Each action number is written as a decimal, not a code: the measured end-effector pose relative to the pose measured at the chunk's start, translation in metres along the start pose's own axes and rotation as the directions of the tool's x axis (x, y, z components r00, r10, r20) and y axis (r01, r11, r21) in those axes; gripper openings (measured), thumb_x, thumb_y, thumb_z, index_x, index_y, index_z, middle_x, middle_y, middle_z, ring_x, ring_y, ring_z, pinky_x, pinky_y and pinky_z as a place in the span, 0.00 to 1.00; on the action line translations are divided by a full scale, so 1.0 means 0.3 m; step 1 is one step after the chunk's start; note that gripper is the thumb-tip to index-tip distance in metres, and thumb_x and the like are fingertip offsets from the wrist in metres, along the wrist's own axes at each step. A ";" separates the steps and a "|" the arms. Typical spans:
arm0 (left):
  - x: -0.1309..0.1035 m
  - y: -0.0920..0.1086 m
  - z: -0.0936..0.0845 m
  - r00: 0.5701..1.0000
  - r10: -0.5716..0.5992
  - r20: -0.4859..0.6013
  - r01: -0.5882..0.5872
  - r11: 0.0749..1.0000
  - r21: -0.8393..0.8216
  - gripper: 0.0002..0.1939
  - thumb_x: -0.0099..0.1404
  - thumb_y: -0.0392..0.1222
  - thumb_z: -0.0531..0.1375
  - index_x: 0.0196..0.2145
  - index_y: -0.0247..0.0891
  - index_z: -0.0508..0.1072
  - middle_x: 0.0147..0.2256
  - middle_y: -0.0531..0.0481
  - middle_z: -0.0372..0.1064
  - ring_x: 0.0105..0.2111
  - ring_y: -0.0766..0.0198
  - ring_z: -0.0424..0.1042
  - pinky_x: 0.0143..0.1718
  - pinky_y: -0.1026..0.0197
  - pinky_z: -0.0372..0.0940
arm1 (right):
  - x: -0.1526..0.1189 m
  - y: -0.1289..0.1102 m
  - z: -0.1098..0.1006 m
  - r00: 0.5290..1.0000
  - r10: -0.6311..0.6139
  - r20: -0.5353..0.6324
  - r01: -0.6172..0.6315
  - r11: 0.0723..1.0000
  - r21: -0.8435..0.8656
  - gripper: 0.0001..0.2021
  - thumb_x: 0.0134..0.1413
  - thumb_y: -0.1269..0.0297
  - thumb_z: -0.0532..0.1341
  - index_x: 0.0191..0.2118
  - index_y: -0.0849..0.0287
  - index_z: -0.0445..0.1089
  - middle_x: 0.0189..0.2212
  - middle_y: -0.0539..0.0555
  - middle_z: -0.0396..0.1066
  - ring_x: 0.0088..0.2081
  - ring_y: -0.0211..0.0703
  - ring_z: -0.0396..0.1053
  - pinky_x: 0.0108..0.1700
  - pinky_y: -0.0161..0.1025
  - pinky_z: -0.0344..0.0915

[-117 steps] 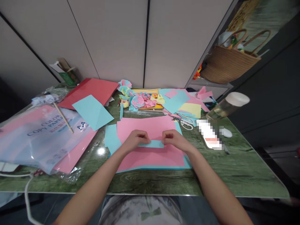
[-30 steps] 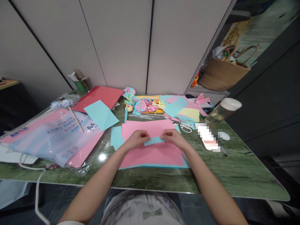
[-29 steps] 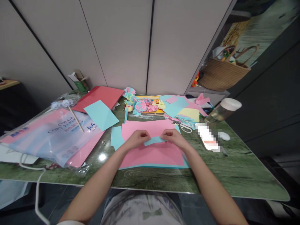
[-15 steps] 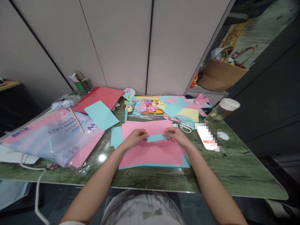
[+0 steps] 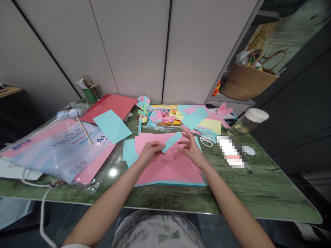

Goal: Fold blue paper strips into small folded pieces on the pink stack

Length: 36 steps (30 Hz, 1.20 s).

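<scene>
A narrow strip of light blue paper (image 5: pixel 172 142) is pinched at its lower left end by my left hand (image 5: pixel 151 151). It slants up to the right above the pink paper sheets (image 5: pixel 165 170), which lie over blue ones. My right hand (image 5: pixel 191 150) is just right of the strip, fingers spread and curved, apart from it. White-handled scissors (image 5: pixel 207 140) lie beyond my right hand, their blades partly hidden. Crumpled paper flowers (image 5: pixel 156 117) in pink, blue and yellow sit at the back of the table.
On the left lie a plastic pack of colour copy paper (image 5: pixel 69 144), a red folder (image 5: pixel 110 107) and a blue sheet (image 5: pixel 113 126). To the right are a blurred phone (image 5: pixel 230 151), a white oval object (image 5: pixel 248 150) and a lidded bottle (image 5: pixel 245 122). A woven basket (image 5: pixel 249 81) stands behind.
My right hand has let go of the strip's right end and opened. The strip, still in my left hand, has turned so that its free end points up and away.
</scene>
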<state>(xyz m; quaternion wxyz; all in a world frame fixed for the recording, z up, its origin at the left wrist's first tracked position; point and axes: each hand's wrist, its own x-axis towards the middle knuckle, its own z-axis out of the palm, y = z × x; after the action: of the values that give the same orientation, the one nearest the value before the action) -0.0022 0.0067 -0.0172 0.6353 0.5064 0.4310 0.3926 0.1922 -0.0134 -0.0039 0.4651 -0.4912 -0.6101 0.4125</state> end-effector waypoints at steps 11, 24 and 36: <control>-0.016 0.008 0.022 0.989 -0.124 0.086 0.138 0.975 -0.176 0.16 0.48 0.49 0.61 0.28 0.32 0.70 0.25 0.46 0.69 0.24 0.67 0.66 0.26 0.65 0.60 | -0.025 -0.019 0.044 0.998 -0.019 0.054 0.010 0.986 0.164 0.45 0.42 0.62 0.62 0.59 0.47 0.28 0.39 0.54 0.65 0.31 0.37 0.66 0.36 0.40 0.64; -0.019 0.000 0.028 0.978 -0.115 0.173 0.143 0.977 -0.157 0.15 0.51 0.49 0.60 0.30 0.33 0.72 0.29 0.45 0.71 0.29 0.66 0.69 0.30 0.65 0.61 | -0.026 -0.017 0.047 0.997 -0.072 -0.037 0.075 0.992 0.105 0.35 0.52 0.64 0.53 0.60 0.50 0.30 0.28 0.49 0.65 0.29 0.38 0.67 0.38 0.42 0.64; -0.026 0.009 0.035 0.977 -0.116 0.177 0.142 0.980 -0.143 0.17 0.50 0.49 0.60 0.31 0.31 0.73 0.32 0.42 0.71 0.30 0.64 0.68 0.30 0.65 0.60 | -0.036 -0.005 0.058 0.992 -0.123 -0.004 0.122 0.991 -0.056 0.27 0.50 0.69 0.52 0.57 0.51 0.46 0.33 0.51 0.65 0.29 0.36 0.66 0.36 0.38 0.63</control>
<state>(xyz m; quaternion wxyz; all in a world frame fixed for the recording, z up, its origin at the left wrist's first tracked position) 0.0050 -0.0034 -0.0121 0.7309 0.4579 0.3761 0.3387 0.1760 -0.0250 -0.0080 0.4780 -0.4670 -0.6486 0.3644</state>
